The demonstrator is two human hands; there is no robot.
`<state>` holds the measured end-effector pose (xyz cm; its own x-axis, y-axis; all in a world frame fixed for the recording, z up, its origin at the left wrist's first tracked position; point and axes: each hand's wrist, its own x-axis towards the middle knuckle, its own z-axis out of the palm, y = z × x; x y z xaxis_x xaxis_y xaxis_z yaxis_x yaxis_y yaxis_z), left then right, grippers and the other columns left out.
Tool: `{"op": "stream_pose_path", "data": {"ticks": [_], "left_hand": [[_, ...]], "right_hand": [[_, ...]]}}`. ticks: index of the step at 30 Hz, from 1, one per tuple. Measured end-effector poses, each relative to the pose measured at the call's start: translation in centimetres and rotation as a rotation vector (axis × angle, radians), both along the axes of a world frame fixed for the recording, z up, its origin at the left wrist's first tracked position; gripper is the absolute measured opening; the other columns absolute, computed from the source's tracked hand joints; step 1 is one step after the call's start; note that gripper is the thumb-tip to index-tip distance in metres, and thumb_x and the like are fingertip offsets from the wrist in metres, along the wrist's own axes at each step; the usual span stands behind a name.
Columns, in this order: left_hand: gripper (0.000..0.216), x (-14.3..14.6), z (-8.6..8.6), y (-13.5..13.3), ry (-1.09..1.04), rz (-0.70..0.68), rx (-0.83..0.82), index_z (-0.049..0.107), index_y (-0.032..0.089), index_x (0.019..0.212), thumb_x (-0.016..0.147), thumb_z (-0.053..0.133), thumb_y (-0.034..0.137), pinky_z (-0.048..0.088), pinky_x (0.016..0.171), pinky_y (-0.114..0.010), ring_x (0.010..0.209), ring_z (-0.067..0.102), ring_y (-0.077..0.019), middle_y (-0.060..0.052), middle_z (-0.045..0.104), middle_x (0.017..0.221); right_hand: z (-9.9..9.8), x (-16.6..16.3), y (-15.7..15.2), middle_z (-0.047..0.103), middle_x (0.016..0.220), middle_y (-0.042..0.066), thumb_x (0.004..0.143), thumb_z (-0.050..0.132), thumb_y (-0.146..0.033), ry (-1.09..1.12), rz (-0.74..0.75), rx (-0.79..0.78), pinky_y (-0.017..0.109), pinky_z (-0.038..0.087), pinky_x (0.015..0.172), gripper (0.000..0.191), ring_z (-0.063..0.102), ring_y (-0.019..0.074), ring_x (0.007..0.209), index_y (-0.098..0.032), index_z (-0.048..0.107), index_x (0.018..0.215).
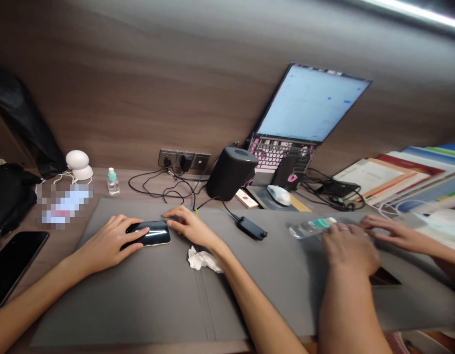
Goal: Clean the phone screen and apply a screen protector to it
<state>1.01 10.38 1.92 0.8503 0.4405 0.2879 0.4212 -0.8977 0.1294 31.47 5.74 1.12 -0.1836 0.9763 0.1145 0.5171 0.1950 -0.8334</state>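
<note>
Both hands (113, 242) (188, 225) rested with fingers curved on a glossy black smartphone (151, 233) lying flat on the grey desk mat (146, 300), steadying its ends (a crumpled white tissue (202, 259) lay just beside), seemingly readying it for wiping.

The phone (151, 233) has a glossy glass face that mirrors the light. It lies on a matt, smooth grey desk mat (146, 300). Beside it sits crumpled white tissue paper (202, 259). The wall panel (157, 83) is wood-grain with a satin finish. The bottle (310, 226) is clear plastic.
</note>
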Motion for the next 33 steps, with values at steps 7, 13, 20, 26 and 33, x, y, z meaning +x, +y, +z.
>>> {"op": "stream_pose_path", "data": {"ticks": [7, 13, 20, 26, 33], "left_hand": [[0.041, -0.1, -0.4, 0.3, -0.011, -0.031, 0.047, 0.062, 0.035, 0.146, 0.109, 0.048, 0.046, 0.045, 0.103, -0.047, 0.122, 0.055, -0.0293, -0.009, 0.064, 0.141], [0.041, 0.0, -0.5, 0.3, -0.014, -0.029, 0.043, 0.063, 0.035, 0.145, 0.109, 0.047, 0.047, 0.045, 0.102, -0.047, 0.121, 0.055, -0.0292, -0.009, 0.063, 0.142], [0.041, 0.2, -0.3, 0.1, 0.016, -0.034, 0.036, 0.063, 0.033, 0.145, 0.109, 0.048, 0.045, 0.043, 0.103, -0.047, 0.12, 0.055, -0.0293, -0.009, 0.063, 0.142], [0.04, 0.1, -0.1, -0.1, -0.022, -0.047, 0.058, 0.065, 0.032, 0.143, 0.107, 0.052, 0.045, 0.043, 0.102, -0.047, 0.116, 0.055, -0.0288, -0.01, 0.064, 0.139], [0.042, 0.0, -0.1, -0.2, -0.013, -0.049, 0.061, 0.062, 0.032, 0.146, 0.107, 0.053, 0.045, 0.044, 0.102, -0.047, 0.114, 0.056, -0.0286, -0.011, 0.064, 0.139]], "right_hand": [[-0.5, -0.6, 0.3, 0.06, 0.12, 0.004, 0.093, 0.074, -0.025, -0.092, -0.026, 0.039, 0.028, 0.048, 0.079, 0.024, 0.055, 0.0123, 0.08, -0.024, 0.078, 0.117], [-0.6, -0.9, -0.1, 0.06, 0.119, 0.003, 0.092, 0.076, -0.023, -0.13, -0.053, 0.054, 0.028, 0.047, 0.079, 0.023, 0.054, 0.0124, 0.08, -0.024, 0.077, 0.115], [-0.7, -0.9, -0.1, 0.06, 0.118, 0.004, 0.093, 0.075, -0.026, -0.124, -0.046, 0.061, 0.03, 0.048, 0.083, 0.02, 0.058, 0.015, 0.087, -0.024, 0.076, 0.113], [-1.3, -0.8, 0.1, 0.059, 0.117, 0.005, 0.093, 0.074, -0.027, -0.141, -0.035, 0.085, 0.031, 0.049, 0.085, 0.02, 0.06, 0.0172, 0.093, -0.024, 0.076, 0.114], [-1.4, -0.4, 0.1, 0.065, 0.12, 0.008, 0.101, 0.058, -0.022, -0.179, -0.002, 0.203, 0.035, 0.049, 0.097, 0.024, 0.065, 0.0211, 0.108, -0.024, 0.073, 0.119]]}}
